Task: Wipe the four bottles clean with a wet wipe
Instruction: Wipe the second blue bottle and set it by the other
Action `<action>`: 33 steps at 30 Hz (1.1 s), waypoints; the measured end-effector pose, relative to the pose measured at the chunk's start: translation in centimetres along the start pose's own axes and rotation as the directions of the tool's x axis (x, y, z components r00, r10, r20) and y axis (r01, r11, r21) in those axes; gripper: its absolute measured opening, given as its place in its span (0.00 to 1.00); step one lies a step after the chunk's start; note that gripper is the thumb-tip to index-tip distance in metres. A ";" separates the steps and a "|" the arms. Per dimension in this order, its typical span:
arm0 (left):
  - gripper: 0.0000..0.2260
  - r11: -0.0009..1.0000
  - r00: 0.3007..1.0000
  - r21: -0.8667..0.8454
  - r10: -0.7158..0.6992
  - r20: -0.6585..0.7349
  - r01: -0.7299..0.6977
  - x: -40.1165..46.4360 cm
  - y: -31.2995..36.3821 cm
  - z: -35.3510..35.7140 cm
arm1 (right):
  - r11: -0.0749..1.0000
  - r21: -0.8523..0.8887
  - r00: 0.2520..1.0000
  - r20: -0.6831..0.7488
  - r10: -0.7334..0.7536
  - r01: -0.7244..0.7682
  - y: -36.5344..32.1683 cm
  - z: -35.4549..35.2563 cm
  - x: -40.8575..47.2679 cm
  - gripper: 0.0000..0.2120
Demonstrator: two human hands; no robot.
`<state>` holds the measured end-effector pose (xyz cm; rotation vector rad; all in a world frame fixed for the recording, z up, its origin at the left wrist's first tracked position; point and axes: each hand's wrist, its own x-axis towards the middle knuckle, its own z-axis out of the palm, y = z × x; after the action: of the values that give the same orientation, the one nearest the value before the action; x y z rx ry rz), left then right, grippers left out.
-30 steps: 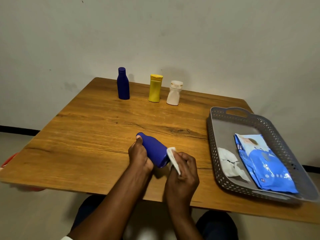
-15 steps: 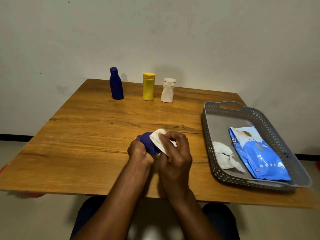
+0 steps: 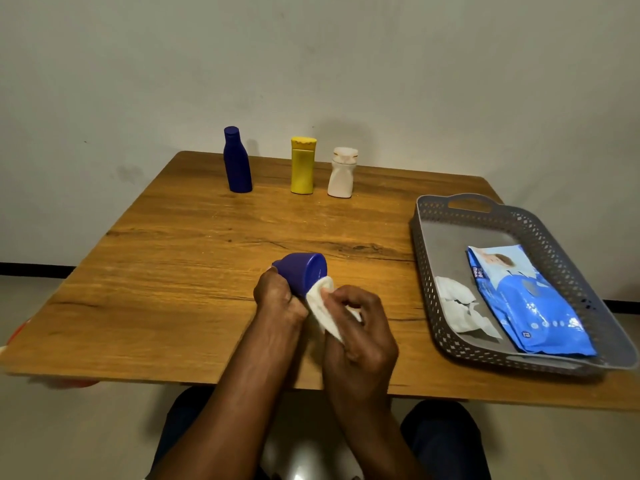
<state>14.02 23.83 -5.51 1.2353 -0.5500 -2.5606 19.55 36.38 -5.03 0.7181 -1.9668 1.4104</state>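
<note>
My left hand (image 3: 278,299) grips a small dark blue bottle (image 3: 303,271) near the table's front middle, tilted so its flat base faces up and right. My right hand (image 3: 360,327) pinches a white wet wipe (image 3: 323,308) and holds it against the bottle's lower side. Three more bottles stand upright in a row at the far edge: a tall dark blue bottle (image 3: 237,161), a yellow bottle (image 3: 303,166) and a white bottle (image 3: 342,173).
A grey perforated tray (image 3: 429,258) sits on the right of the wooden table (image 3: 166,271). In it lie a blue pack of wipes (image 3: 530,306) and a crumpled used wipe (image 3: 460,306). A wall stands just behind the table.
The wipe went from the bottle's base up over its top, then back down to its lower side. The bottle has turned so its base shows.
</note>
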 end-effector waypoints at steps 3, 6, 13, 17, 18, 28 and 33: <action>0.12 0.999 1.000 -0.042 0.005 0.000 -0.005 1.0 -0.3 0.8 | 0.998 -0.067 0.999 -0.039 -0.025 0.022 0.0 -0.3 2.5 0.17; 0.18 1.000 0.998 0.002 -0.014 0.065 0.014 1.4 -0.6 0.6 | 0.980 -0.176 0.994 0.070 -0.087 0.098 0.1 0.1 3.2 0.17; 0.21 0.996 0.999 0.087 -0.014 -0.038 0.017 1.9 -0.7 -0.4 | 0.985 -0.124 0.986 0.131 -0.101 0.117 0.8 0.6 -0.6 0.17; 0.24 0.999 0.986 0.032 -0.041 0.164 0.037 2.3 -0.9 -0.7 | 0.996 -0.034 0.990 0.124 -0.074 0.079 0.7 0.5 -1.7 0.14; 0.24 0.998 0.977 0.047 -0.042 0.211 0.033 2.2 -0.9 -0.8 | 0.997 -0.020 0.988 0.140 -0.071 0.075 0.8 0.5 -1.8 0.14; 0.30 0.948 0.849 0.318 -0.142 0.509 -0.032 2.0 -0.7 -3.1 | 0.997 0.054 0.894 0.443 -0.065 0.046 2.7 -0.7 -2.4 0.18; 0.33 0.934 0.802 0.350 -0.152 0.577 -0.074 1.9 -0.6 -3.4 | 0.993 0.067 0.823 0.556 -0.118 0.098 2.8 -0.4 -1.4 0.16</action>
<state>15.57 22.91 -9.03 0.4683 -1.1727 -2.9633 18.50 37.70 -7.74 1.3663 -2.2864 1.2564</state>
